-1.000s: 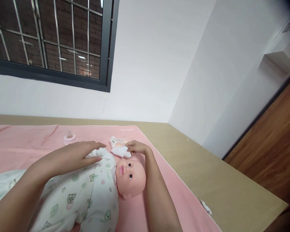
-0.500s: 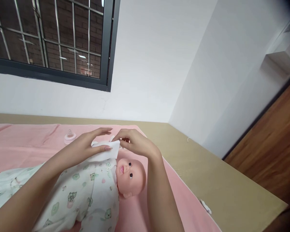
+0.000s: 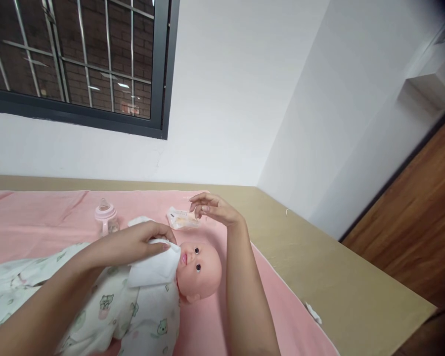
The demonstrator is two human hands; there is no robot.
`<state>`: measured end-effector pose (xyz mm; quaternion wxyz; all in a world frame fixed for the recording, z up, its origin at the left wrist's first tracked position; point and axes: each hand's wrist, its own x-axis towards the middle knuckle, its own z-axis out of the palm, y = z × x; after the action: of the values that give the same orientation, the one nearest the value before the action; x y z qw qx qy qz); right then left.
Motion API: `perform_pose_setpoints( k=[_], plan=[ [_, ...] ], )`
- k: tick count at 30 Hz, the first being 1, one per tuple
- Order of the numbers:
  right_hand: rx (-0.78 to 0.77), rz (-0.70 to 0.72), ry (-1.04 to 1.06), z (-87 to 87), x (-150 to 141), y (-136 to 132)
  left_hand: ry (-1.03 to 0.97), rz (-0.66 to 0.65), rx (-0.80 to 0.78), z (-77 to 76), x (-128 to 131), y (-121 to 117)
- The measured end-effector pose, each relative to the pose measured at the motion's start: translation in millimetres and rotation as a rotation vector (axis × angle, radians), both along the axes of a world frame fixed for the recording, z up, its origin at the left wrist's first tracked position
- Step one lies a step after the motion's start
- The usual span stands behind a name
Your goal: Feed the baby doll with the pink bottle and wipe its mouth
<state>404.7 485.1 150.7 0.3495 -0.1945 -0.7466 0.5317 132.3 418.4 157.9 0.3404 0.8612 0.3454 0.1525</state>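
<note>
A baby doll lies on its back, its head to the right, in a white outfit with green animal prints. My left hand pinches a white tissue, which lies over the doll's upper chest with one corner by its chin. Beyond the doll's head, my right hand hovers with loosely bent fingers, apart from one another. Its fingertips are at the end of a clear, printed plastic packet; whether they touch it I cannot tell.
A baby bottle with a pink collar stands behind the doll. The pink sheet covers much of the tan table. A small white scrap lies at the sheet's right edge. The wall and barred window are behind.
My left hand has brought the tissue down toward the doll's chin and chest. My right hand has come off the tissue and moved right, and the plastic packet now shows.
</note>
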Motion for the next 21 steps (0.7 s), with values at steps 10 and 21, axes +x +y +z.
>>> perform_pose_setpoints(
  k=[10,21],
  plan=[
    [-0.532,0.072,0.067,-114.0,18.8,45.5,0.124,0.047,0.021,-9.9,24.4,-13.2],
    [-0.602,0.061,0.014,-121.9,13.6,44.7,0.204,0.112,0.115,-16.1,34.0,-15.0]
  ],
)
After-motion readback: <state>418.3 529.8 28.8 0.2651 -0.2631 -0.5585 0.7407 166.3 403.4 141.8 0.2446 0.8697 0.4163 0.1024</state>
